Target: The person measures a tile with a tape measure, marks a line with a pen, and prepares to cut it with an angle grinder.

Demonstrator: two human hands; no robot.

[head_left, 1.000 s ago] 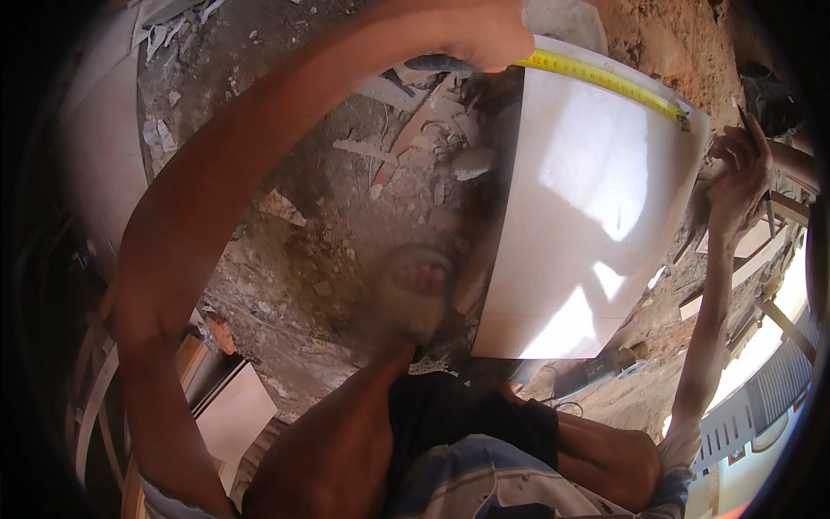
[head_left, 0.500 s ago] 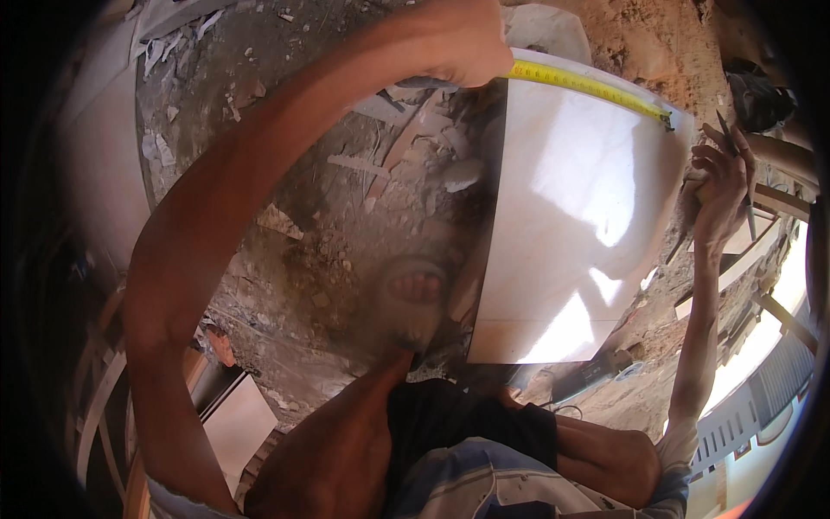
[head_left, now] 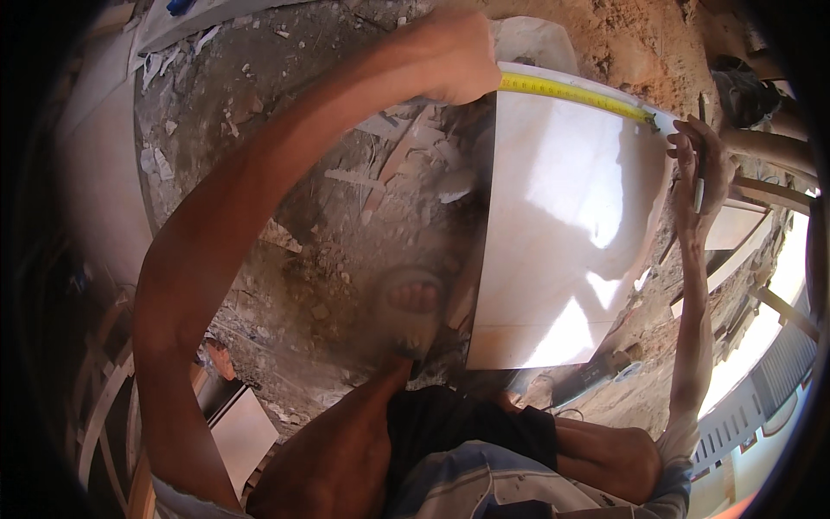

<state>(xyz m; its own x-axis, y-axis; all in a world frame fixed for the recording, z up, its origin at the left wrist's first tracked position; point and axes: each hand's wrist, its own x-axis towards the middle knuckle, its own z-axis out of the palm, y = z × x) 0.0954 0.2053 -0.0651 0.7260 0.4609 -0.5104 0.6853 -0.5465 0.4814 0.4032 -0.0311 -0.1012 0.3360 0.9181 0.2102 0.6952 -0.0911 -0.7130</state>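
A large glossy white tile (head_left: pixel 512 259) lies in front of me, bright sunlight patches reflecting off it. Along its far edge runs the yellow blade of a tape measure (head_left: pixel 566 92), its hooked end near the far right corner. My left hand (head_left: pixel 467 60) is closed at the blade's left end, at the tile's far left corner; the tape's case is hidden by the hand. At the far right corner my right hand (head_left: pixel 707 169) holds a slim pen (head_left: pixel 699 197) between its fingers, close to the hook end.
Broken tile pieces and rubble (head_left: pixel 398 173) cover the dirt floor left of the tile. My bare foot (head_left: pixel 411 296) is among the dust. A smaller tile (head_left: pixel 244 432) leans near my left forearm. A dark object (head_left: pixel 745 93) and wooden strips (head_left: pixel 772 195) lie beyond my right hand.
My right hand has come left to the tile's far right corner, and the pen in it has turned. My left hand stays closed on the tape measure; the whole view has shifted slightly.
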